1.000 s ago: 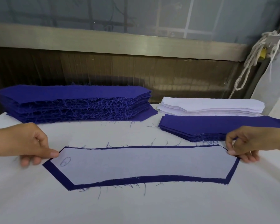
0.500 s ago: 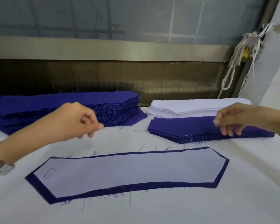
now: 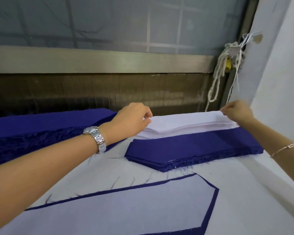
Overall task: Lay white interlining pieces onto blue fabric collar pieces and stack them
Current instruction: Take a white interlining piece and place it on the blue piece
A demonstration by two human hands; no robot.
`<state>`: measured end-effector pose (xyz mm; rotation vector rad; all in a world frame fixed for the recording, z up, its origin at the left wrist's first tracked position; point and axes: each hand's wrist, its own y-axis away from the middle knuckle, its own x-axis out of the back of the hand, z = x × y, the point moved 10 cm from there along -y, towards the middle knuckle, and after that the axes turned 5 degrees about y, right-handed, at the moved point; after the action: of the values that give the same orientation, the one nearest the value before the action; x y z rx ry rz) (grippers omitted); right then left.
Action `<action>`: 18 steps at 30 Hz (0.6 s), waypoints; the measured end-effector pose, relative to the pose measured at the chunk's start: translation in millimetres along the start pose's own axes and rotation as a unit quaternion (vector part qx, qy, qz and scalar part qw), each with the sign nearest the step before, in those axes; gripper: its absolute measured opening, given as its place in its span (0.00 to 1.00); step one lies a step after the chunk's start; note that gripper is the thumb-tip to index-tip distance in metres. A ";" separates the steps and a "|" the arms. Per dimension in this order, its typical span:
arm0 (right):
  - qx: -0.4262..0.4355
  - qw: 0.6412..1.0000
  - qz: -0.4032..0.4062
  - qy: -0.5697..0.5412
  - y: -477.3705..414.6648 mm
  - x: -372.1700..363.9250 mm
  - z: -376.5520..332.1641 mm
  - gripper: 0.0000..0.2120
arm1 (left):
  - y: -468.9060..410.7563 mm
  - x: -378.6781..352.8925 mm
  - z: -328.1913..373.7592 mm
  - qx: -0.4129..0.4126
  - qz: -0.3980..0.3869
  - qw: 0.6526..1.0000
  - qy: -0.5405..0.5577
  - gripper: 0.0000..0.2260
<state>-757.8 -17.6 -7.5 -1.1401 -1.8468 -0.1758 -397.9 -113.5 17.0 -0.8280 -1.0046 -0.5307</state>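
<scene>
"White cloth covered the table [image 3: 244, 192], and the biggest thing on it was the tall blue stack [image 3: 41, 129] of frayed collar pieces at the far left."

"And nearer to the person?"

"One pair lay flat by the near edge: a white interlining piece [image 3: 126, 209] on a blue collar piece [image 3: 214, 206], with the blue showing as a narrow border along the edges in view. Both hands were well beyond it."

"Where were they, then?"

"At the white interlining stack [image 3: 185, 128] at the back right, which sat just behind the smaller blue stack [image 3: 193, 146], touching it. The left hand [image 3: 132, 121] pinched the left end of the top interlining piece [image 3: 185, 117] between thumb and curled fingers. The right hand [image 3: 236, 111] pinched its right end the same way, with that end raised a little off the stack."

"Anything on the wrists?"

"A silver wristwatch [image 3: 96, 138] on the left, a thin bracelet [image 3: 285, 148] on the right."
</scene>
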 end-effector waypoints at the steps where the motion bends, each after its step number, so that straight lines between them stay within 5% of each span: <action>1: 0.003 0.999 0.014 0.037 -7.2 -0.7 3.9 0.11 | -6.9 -6.6 -1.7 0.001 -0.009 1.000 -0.027 0.11; 7: 0.028 0.984 0.044 0.168 -35.9 -11.0 20.3 0.13 | -35.8 -38.6 -17.0 0.013 -0.050 0.991 -0.126 0.09; 18: 0.041 0.984 0.040 0.168 -48.6 -19.0 22.6 0.10 | -50.2 -43.9 -28.5 0.003 -0.003 0.999 -0.044 0.09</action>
<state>-806.5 -44.6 -19.0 -1.0535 -1.4943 -0.2286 -439.4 -165.3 -12.4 -0.8492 -1.0886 -0.4997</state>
